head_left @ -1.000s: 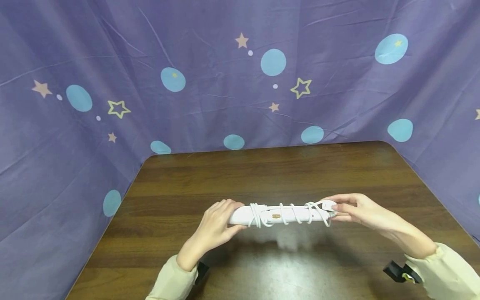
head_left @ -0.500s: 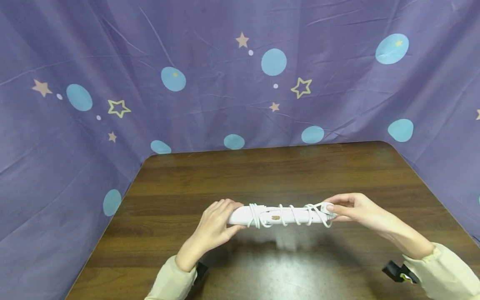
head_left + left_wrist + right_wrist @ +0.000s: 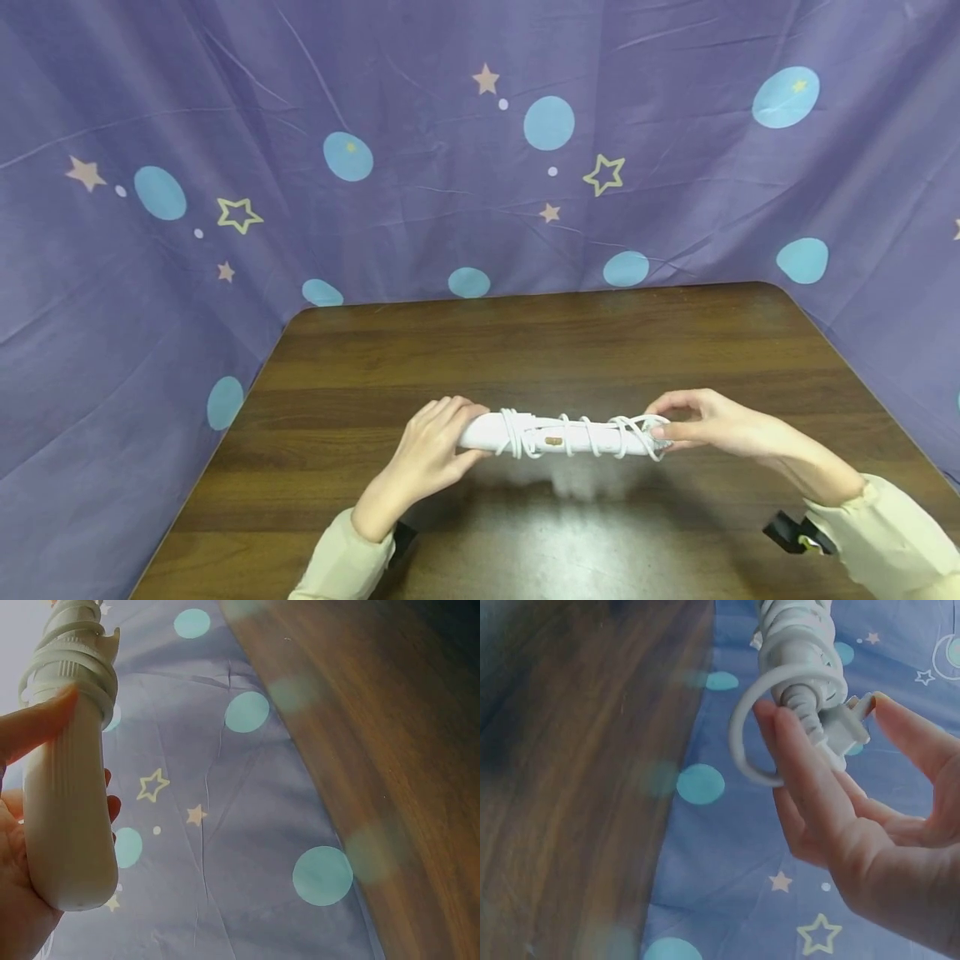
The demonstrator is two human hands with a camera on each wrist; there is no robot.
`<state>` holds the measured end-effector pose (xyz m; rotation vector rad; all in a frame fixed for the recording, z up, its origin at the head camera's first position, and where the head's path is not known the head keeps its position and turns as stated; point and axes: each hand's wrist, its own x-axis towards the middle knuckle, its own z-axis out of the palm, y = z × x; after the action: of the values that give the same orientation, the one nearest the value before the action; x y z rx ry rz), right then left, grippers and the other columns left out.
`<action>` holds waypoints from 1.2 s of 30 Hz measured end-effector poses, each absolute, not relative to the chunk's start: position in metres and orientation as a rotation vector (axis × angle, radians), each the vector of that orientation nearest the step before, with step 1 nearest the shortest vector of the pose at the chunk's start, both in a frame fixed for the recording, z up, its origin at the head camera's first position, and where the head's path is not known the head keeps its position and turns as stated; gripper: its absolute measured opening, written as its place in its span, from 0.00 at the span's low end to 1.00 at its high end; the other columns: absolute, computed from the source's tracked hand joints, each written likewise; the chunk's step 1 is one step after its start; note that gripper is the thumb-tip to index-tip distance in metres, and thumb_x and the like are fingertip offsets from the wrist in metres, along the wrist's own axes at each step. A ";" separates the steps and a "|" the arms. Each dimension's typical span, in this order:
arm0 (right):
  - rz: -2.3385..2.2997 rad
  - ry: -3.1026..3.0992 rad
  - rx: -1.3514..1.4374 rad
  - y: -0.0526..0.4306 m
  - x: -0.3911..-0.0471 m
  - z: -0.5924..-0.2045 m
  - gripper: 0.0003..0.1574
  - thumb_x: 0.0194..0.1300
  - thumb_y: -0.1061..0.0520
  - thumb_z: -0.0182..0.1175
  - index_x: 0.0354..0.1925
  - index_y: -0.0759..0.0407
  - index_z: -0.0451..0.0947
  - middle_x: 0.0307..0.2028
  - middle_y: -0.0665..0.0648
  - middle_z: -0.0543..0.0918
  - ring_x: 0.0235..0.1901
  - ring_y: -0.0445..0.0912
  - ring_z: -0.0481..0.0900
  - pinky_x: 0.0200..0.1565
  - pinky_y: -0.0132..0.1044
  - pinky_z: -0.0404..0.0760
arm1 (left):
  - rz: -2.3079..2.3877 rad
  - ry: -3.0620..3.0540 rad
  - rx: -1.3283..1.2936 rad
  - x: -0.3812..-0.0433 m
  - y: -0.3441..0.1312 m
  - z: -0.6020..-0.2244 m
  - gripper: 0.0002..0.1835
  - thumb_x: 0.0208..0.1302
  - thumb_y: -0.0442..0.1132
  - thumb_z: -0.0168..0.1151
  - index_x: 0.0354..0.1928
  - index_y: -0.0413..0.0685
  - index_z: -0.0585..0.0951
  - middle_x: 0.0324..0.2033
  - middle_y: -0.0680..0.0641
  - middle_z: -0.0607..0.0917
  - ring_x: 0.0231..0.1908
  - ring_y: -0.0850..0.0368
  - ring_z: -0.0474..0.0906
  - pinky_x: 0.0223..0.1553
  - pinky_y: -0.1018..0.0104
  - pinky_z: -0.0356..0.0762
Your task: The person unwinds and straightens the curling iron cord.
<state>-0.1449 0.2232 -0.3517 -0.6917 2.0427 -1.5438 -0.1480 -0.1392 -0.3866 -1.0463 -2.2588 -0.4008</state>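
A long white appliance, shaped like a hair straightener (image 3: 480, 432), hangs level above the table with its white cord (image 3: 592, 433) wound round it in several turns. My left hand (image 3: 435, 446) grips its rounded, smooth end, thumb along the ridged side in the left wrist view. At the other end, my right hand (image 3: 712, 425) pinches the plug (image 3: 844, 731) of the cord between thumb and fingers. A loose cord loop (image 3: 739, 735) stands out beside the fingers there, next to the ribbed cord sleeve (image 3: 802, 705). A small brown label (image 3: 553, 441) shows on the body.
Below lies a brown wooden table (image 3: 525, 350) with rounded far corners. A purple curtain (image 3: 420, 225) with stars and blue dots closes in the back and both sides. Black wrist mounts (image 3: 795, 533) sit at the sleeves.
My right hand has brought the plug down from the top of the appliance to its end, against the cord loops. The left hand keeps its grip, almost still.
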 end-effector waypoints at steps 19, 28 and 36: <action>-1.790 1.797 -0.555 0.220 -0.146 -0.361 0.11 0.62 0.65 0.50 0.42 0.63 0.74 0.38 0.52 0.79 0.38 0.40 0.78 0.43 0.34 0.75 | -0.417 -2.293 -1.026 -0.148 -0.141 -0.390 0.24 0.36 0.48 0.70 0.38 0.47 0.77 0.30 0.53 0.78 0.30 0.59 0.73 0.30 0.67 0.68; -1.810 1.838 -0.498 0.219 -0.146 -0.359 0.09 0.60 0.65 0.52 0.39 0.59 0.76 0.36 0.53 0.79 0.36 0.42 0.79 0.39 0.37 0.77 | -0.407 -2.286 -1.037 -0.147 -0.139 -0.390 0.24 0.36 0.49 0.71 0.38 0.47 0.77 0.30 0.53 0.77 0.30 0.59 0.73 0.31 0.66 0.69; -1.769 1.805 -0.672 0.224 -0.149 -0.362 0.25 0.66 0.63 0.43 0.55 0.82 0.56 0.45 0.53 0.78 0.45 0.43 0.76 0.46 0.36 0.73 | -0.420 -2.292 -1.013 -0.146 -0.144 -0.391 0.25 0.35 0.49 0.71 0.38 0.47 0.77 0.30 0.53 0.78 0.31 0.59 0.74 0.32 0.66 0.70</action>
<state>-0.1487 0.2240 -0.3619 -0.6716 1.8047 -1.7687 -0.1462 -0.1438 -0.3914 -1.0130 -2.2918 -0.4202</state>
